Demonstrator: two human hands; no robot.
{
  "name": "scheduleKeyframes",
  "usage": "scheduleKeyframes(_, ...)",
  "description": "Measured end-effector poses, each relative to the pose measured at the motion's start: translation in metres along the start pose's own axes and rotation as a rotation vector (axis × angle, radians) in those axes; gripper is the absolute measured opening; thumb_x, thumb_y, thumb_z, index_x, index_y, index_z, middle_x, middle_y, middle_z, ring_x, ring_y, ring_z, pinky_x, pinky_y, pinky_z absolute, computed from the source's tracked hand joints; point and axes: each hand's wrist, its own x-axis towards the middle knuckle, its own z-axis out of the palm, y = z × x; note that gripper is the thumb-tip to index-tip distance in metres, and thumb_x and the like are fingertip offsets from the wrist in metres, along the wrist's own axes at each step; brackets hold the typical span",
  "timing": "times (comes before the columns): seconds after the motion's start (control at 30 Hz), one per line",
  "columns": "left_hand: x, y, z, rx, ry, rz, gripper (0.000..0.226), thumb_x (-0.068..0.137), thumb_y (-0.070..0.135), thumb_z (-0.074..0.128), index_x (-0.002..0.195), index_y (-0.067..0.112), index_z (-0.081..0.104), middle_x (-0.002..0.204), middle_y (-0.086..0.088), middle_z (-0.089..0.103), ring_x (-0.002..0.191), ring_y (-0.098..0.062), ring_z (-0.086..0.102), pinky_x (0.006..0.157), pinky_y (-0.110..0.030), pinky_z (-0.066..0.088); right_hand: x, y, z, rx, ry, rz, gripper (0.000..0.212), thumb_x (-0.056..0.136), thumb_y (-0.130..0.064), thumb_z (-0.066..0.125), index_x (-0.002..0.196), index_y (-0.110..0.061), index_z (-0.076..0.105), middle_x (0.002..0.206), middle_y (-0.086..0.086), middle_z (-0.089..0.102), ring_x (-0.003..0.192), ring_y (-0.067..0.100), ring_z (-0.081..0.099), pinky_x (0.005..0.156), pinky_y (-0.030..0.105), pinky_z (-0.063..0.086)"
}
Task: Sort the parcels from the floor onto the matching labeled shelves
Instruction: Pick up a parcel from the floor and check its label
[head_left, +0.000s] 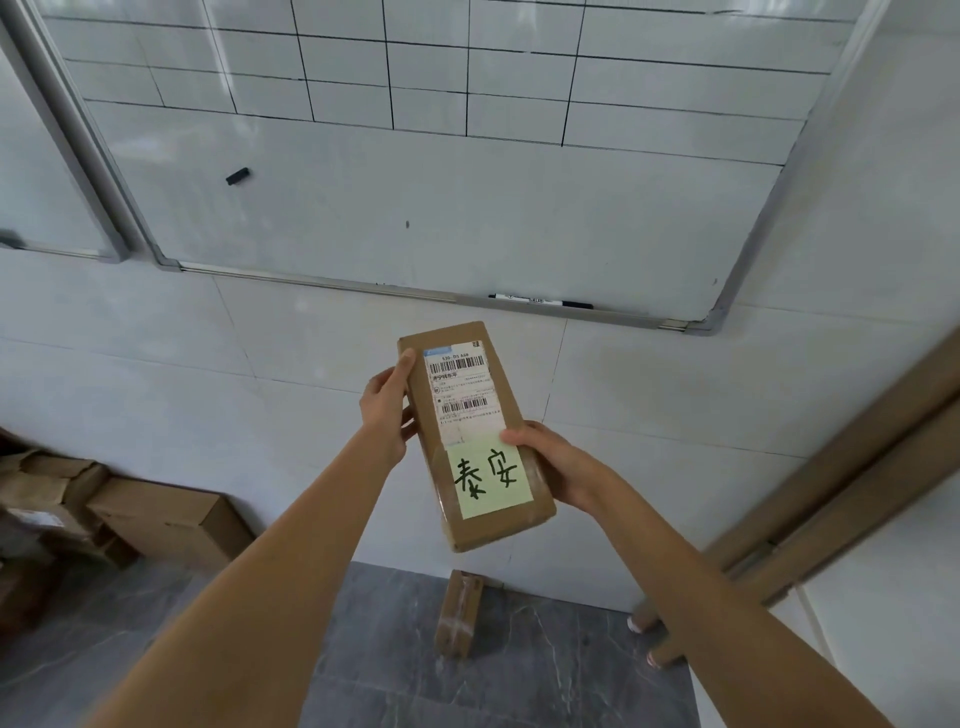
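I hold a long brown cardboard parcel (519, 415) up in front of me with both hands. It carries a white shipping label with barcodes and a pale green sticky note with two handwritten characters. My left hand (387, 410) grips its upper left edge, thumb on the top face. My right hand (558, 470) grips its lower right edge, thumb by the note. A second small brown parcel (458, 613) bound with clear tape lies on the grey floor below, against the wall. No shelves are in view.
A whiteboard (415, 197) with a drawn grid hangs on the white tiled wall ahead, with a marker (540, 301) on its ledge. Cardboard boxes (156, 514) are piled at the lower left. Long cardboard tubes (831, 493) lean at the right.
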Motion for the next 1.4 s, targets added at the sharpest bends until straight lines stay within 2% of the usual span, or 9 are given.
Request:
scheduleKeyframes(0.13, -0.01, -0.002, 0.011, 0.027, -0.093, -0.001, 0.051, 0.084, 0.052, 0.07, 0.126, 0.024, 0.061, 0.12, -0.006, 0.07, 0.096, -0.029, 0.068, 0.07, -0.036, 0.058, 0.001, 0.004, 0.0, 0.14, 0.074, -0.053, 0.065, 0.089, -0.028, 0.079, 0.141, -0.012, 0.044, 0.129, 0.016, 0.072, 0.113, 0.033, 0.074, 0.08, 0.04, 0.064)
scheduleKeyframes(0.23, -0.016, -0.01, 0.023, -0.006, -0.06, 0.003, 0.049, 0.085, 0.054, 0.068, 0.124, 0.024, 0.065, 0.112, -0.003, 0.074, 0.103, -0.027, 0.07, 0.089, -0.043, 0.059, 0.002, 0.004, 0.002, 0.197, 0.097, -0.079, 0.062, 0.09, -0.03, 0.078, 0.14, -0.016, 0.044, 0.129, 0.015, 0.072, 0.115, 0.033, 0.073, 0.084, 0.043, 0.064)
scheduleKeyframes(0.33, -0.021, -0.012, 0.03, -0.004, -0.065, -0.001, 0.049, 0.084, 0.057, 0.067, 0.12, 0.024, 0.069, 0.109, -0.001, 0.076, 0.104, -0.025, 0.07, 0.095, -0.045, 0.056, -0.001, 0.001, 0.001, 0.211, 0.125, -0.108, 0.06, 0.092, -0.029, 0.076, 0.14, -0.016, 0.044, 0.129, 0.015, 0.072, 0.12, 0.035, 0.07, 0.095, 0.048, 0.061)
scheduleKeyframes(0.5, -0.032, -0.011, 0.039, 0.099, -0.105, 0.028, 0.051, 0.085, 0.06, 0.064, 0.116, 0.02, 0.07, 0.104, -0.002, 0.076, 0.097, -0.025, 0.07, 0.083, -0.04, 0.058, -0.003, -0.013, 0.0, 0.204, 0.177, -0.213, 0.083, 0.083, -0.05, 0.082, 0.148, -0.015, 0.044, 0.137, 0.014, 0.068, 0.124, 0.035, 0.068, 0.104, 0.055, 0.055)
scheduleKeyframes(0.67, -0.041, -0.01, 0.047, 0.02, -0.132, 0.237, 0.039, 0.093, 0.044, 0.063, 0.109, 0.01, 0.075, 0.094, -0.009, 0.078, 0.08, -0.023, 0.074, 0.07, -0.033, 0.061, -0.012, -0.028, 0.006, 0.167, 0.119, -0.291, 0.055, 0.103, -0.055, 0.042, 0.141, -0.02, 0.06, 0.133, 0.011, 0.072, 0.121, 0.028, 0.07, 0.095, 0.04, 0.059)
scheduleKeyframes(0.9, -0.045, -0.015, 0.044, 0.028, -0.17, 0.306, 0.038, 0.094, 0.04, 0.063, 0.115, 0.01, 0.074, 0.101, -0.01, 0.078, 0.081, -0.02, 0.075, 0.066, -0.028, 0.061, -0.014, -0.019, 0.007, 0.196, 0.158, -0.275, 0.057, 0.104, -0.06, 0.036, 0.139, -0.023, 0.062, 0.128, 0.009, 0.075, 0.116, 0.029, 0.072, 0.09, 0.04, 0.061)
scheduleKeyframes(1.03, -0.044, -0.014, 0.043, 0.051, -0.181, 0.346, 0.04, 0.093, 0.042, 0.064, 0.119, 0.013, 0.073, 0.106, -0.008, 0.077, 0.096, -0.026, 0.074, 0.081, -0.037, 0.061, -0.013, -0.02, 0.01, 0.222, 0.178, -0.292, 0.064, 0.103, -0.065, 0.03, 0.141, -0.024, 0.061, 0.129, 0.009, 0.074, 0.116, 0.029, 0.073, 0.085, 0.039, 0.063)
scheduleKeyframes(1.23, -0.046, -0.001, 0.044, 0.059, -0.221, 0.415, 0.039, 0.094, 0.04, 0.063, 0.121, 0.013, 0.072, 0.109, -0.007, 0.077, 0.097, -0.024, 0.074, 0.079, -0.034, 0.061, -0.009, -0.031, 0.013, 0.232, 0.223, -0.374, 0.068, 0.099, -0.069, 0.035, 0.14, -0.022, 0.063, 0.132, 0.01, 0.072, 0.121, 0.032, 0.07, 0.099, 0.047, 0.058)
scheduleKeyframes(1.4, -0.048, 0.031, 0.054, 0.057, -0.241, 0.477, 0.039, 0.098, 0.035, 0.059, 0.113, 0.002, 0.072, 0.092, -0.007, 0.077, 0.078, -0.016, 0.072, 0.064, -0.023, 0.057, -0.01, -0.065, 0.02, 0.199, 0.297, -0.5, 0.079, 0.085, -0.078, 0.053, 0.135, -0.018, 0.066, 0.132, 0.011, 0.072, 0.123, 0.033, 0.068, 0.107, 0.057, 0.052)
